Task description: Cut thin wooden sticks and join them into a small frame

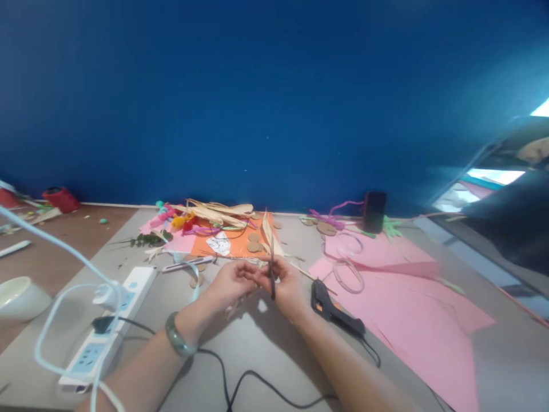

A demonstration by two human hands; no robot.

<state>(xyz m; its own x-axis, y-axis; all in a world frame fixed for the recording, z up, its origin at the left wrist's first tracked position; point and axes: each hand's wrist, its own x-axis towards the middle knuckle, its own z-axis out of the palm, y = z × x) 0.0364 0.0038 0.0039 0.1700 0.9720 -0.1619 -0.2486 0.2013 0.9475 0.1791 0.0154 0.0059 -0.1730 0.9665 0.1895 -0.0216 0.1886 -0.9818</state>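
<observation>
Both hands meet over the middle of the table. My right hand [285, 286] is closed around a pair of scissors [271, 269], seen nearly edge-on with the blades pointing up and away. Touching it from the left, my left hand [234, 280] has its fingers pinched together; a small pale scrap [231, 312] shows below them, too blurred to name. Just beyond the hands stands a pale dried husk leaf [269, 232]. A black glue gun [334, 309] lies to the right of my right hand.
A white power strip [137, 286] with plugs and cables lies left. Behind are husk strips [218, 213], orange paper [240, 245], wooden discs [254, 246] and a utility knife [189, 263]. Right: pink paper [420, 309], tape rings [348, 276], an upright phone [374, 212]. A white bowl [23, 298] sits far left.
</observation>
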